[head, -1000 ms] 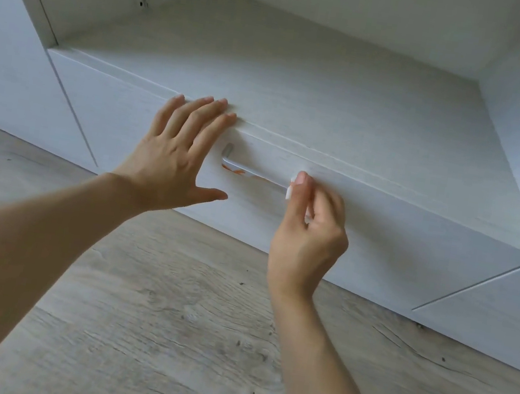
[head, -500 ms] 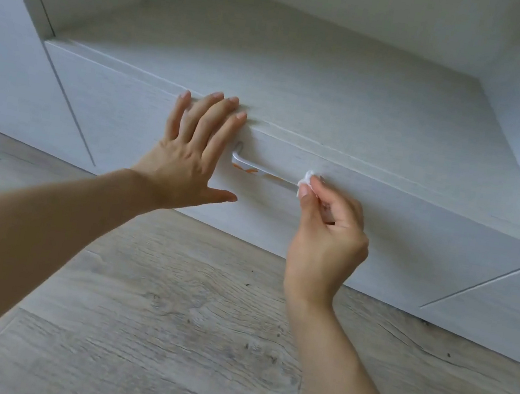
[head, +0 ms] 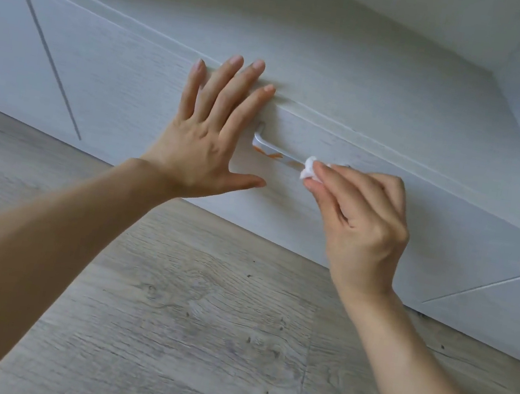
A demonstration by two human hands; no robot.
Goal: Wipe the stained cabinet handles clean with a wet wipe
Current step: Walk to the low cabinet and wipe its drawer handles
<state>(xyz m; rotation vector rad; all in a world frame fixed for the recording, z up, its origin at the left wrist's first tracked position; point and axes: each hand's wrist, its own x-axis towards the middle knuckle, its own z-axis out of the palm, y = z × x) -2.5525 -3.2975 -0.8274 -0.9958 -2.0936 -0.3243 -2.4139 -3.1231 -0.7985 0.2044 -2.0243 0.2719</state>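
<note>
Orange smears streak silver handle (head: 272, 152) on white drawer front (head: 132, 88). My right hand (head: 364, 220) pinches balled wet wipe (head: 308, 172) against it, shifted right since before; left hand (head: 207, 134) flat, fingers spread.

Pale wood-grain floor (head: 197, 323), white cabinet (head: 132, 91) standing on it

Glossy smooth metal on the handle (head: 276, 152), smeared orange. Soft, crumpled white tissue-like wipe (head: 308, 171). Matt pale wood-grain laminate across the drawer front (head: 126, 83). Matt grey, knotted wood-look floor (head: 197, 323).
</note>
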